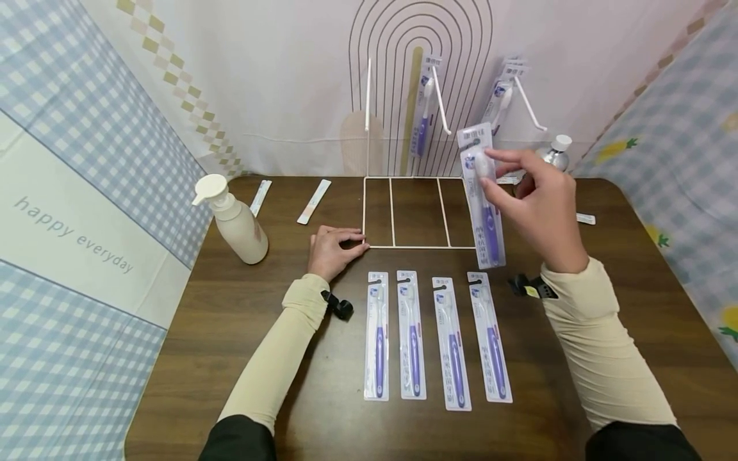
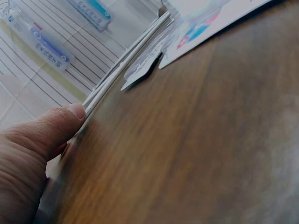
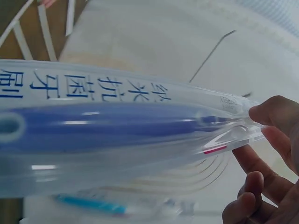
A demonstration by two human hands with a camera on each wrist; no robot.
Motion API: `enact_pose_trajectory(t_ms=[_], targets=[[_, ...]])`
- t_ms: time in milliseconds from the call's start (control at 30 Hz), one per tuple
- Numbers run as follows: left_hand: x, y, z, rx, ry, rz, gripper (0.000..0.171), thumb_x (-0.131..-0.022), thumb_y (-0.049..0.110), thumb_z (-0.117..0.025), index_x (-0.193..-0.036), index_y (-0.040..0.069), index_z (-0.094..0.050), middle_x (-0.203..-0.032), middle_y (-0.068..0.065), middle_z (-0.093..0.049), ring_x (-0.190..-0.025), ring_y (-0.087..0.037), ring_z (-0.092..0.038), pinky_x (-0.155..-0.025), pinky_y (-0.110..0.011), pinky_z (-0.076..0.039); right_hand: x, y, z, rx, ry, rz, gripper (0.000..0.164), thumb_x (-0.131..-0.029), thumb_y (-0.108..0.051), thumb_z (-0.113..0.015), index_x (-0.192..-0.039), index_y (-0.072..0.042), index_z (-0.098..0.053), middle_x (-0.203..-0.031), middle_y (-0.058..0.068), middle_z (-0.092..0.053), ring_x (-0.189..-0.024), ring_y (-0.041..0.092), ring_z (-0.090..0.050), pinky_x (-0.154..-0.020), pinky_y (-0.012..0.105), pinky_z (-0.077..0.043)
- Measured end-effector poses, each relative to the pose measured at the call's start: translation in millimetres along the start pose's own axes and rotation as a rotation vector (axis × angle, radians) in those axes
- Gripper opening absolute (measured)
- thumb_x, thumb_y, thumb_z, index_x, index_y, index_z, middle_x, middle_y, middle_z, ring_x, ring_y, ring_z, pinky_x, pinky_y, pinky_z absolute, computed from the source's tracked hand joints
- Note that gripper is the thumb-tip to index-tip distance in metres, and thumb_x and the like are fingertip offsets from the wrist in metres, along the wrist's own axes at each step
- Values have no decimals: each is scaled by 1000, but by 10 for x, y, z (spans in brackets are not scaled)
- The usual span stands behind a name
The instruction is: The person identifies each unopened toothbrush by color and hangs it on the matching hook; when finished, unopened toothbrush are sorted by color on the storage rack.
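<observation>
I see purple handles on 4 packaged toothbrushes (image 1: 414, 349) lying on the brown wood-grain bench (image 1: 213, 333), a white wire rack (image 1: 423, 247), cream pump bottle (image 1: 243, 234), beige sleeves (image 1: 273, 368), blue-and-white gingham cloth (image 1: 75, 83) and a pale backdrop (image 1: 288, 96) with grey arches; my right wrist feed shows blue lettering on the held pack (image 3: 117, 128).

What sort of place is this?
Probably a staged mock shop display on a table, not a real store: a white wire rack with hooks, packaged toothbrushes hanging there and lined up in front, and printed cloths closing in the sides and back.
</observation>
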State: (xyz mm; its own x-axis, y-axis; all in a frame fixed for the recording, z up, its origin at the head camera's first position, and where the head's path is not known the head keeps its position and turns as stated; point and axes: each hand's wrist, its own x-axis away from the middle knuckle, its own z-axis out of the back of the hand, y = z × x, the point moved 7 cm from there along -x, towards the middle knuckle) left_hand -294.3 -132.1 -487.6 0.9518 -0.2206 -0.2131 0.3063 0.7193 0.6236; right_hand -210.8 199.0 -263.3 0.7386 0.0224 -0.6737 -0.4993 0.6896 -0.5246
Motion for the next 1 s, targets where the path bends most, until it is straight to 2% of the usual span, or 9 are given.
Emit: enact_pose_trajectory(t_ms=[167,400,600,733,1000], targets=[[-2,0,5,-2,7,-2,31,-89,46,-85,-115,27,-84,-129,10,-74,-114,-19,-55,-92,-45,-35,-154,-175,-78,-33,8,32,37,-91,-12,-83,-128,-19,-78,-95,4,-75,-51,5,-37,-52,19,-30],[-16,-13,-9,0,12,-10,31,-89,46,-85,-113,27,-85,-128,10,-75,-113,-19,-55,-92,-44,-36,-223,-159,-221,-65,-12,8,36,-91,-13,-83,-126,-18,-78,-95,6,-76,-53,7,-39,-54,19,-32],[-8,-25,7,0,13,-3,30,-89,46,-85,-113,27,-85,-128,10,-75,-112,-19,-55,-91,-44,-36,-327,-28,-479,-127,-7,-28,35,-91,-16,-83,-126,-18,-78,-91,6,-74,-53,7,-43,-53,20,-34],[-6,-30,15,-7,16,4,29,-89,45,-86,-112,27,-85,-127,11,-75,-113,-19,-56,-91,-44,-36,-450,124,-700,-167,38,-64,34,-92,-15,-81,-126,-14,-76,-90,10,-74,-55,7,-46,-55,21,-36],[-16,-13,-7,-10,10,0,29,-89,45,-85,-112,28,-85,-127,12,-75,-115,-19,-56,-93,-43,-36,-720,376,-966,-47,117,-81,35,-96,-18,-78,-129,-10,-70,-104,10,-79,-57,17,-49,-57,21,-36]])
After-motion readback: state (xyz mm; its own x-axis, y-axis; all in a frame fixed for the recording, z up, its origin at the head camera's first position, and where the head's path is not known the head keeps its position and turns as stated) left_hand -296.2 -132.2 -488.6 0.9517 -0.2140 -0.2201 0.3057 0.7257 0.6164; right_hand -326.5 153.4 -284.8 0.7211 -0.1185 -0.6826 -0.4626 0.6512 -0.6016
